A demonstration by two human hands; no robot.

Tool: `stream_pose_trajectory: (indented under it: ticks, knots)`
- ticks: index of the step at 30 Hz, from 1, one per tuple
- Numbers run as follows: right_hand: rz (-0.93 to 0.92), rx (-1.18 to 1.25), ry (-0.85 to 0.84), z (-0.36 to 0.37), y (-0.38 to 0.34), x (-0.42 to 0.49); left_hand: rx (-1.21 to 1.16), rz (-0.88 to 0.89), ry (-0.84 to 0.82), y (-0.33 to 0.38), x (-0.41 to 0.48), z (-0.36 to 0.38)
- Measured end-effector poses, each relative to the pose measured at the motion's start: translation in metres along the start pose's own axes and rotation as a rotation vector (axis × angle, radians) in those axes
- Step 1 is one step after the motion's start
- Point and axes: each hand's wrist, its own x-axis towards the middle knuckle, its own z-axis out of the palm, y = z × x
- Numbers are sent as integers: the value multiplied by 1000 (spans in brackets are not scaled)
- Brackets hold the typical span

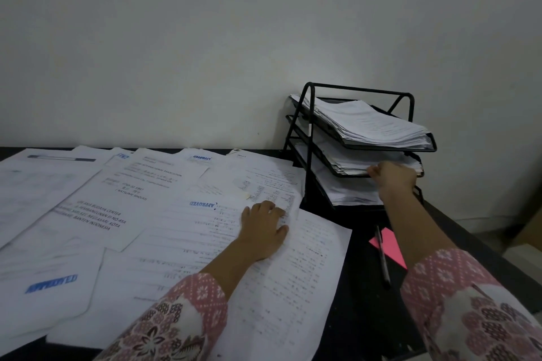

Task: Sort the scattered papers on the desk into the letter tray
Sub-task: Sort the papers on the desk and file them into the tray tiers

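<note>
**A:** Where are the hands?

**B:** The left hand (264, 228) lies palm down, fingers relaxed, on the scattered white printed papers (164, 214). The right hand (393, 179) is curled at the front edge of the middle shelf of the black wire three-shelf letter tray (359, 90). I cannot tell if it pinches a sheet.

**A:** What may go wrong?

**B:** I think a sheet pushed into the middle shelf could buckle against the stack already there. The full top stack, just above the right hand, reaches over its lip and might slide out if the frame is knocked. The right sleeve passes above a black pen (382, 258) on a pink note (390, 243) and could drag them.

**A:** And the directions?

**B:** The shelves run lengthwise from the wall toward the right hand, and their mouths face it. The papers point differently. The blue stamps beyond the left hand read upside down, but the one beside the left sleeve reads nearly upright.
</note>
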Motion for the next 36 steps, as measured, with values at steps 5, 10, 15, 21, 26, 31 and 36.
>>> stream_pose_trajectory:
  ticks: [5, 10, 15, 21, 26, 31, 36]
  knots:
    - [11, 61, -112, 24, 14, -26, -301, 38, -15, -18, -5, -27]
    - [57, -66, -330, 60, 44, -83, -258, -6, 87, -62, -25, -63]
    - [44, -331, -545, 93, 80, -138, -172, -113, 218, -115, -57, -98]
    - [-355, -765, -770, 140, 127, -200, 42, -388, 327, -192, -107, -141]
    - [-517, -1097, -832, 168, 156, -235, 160, -607, 384, -237, -141, -170]
    - [-613, -1187, -763, 175, 172, -254, 200, -697, 253, -263, -158, -180]
    - [-660, -1151, -716, 176, 177, -255, 281, -651, 283, -274, -159, -184]
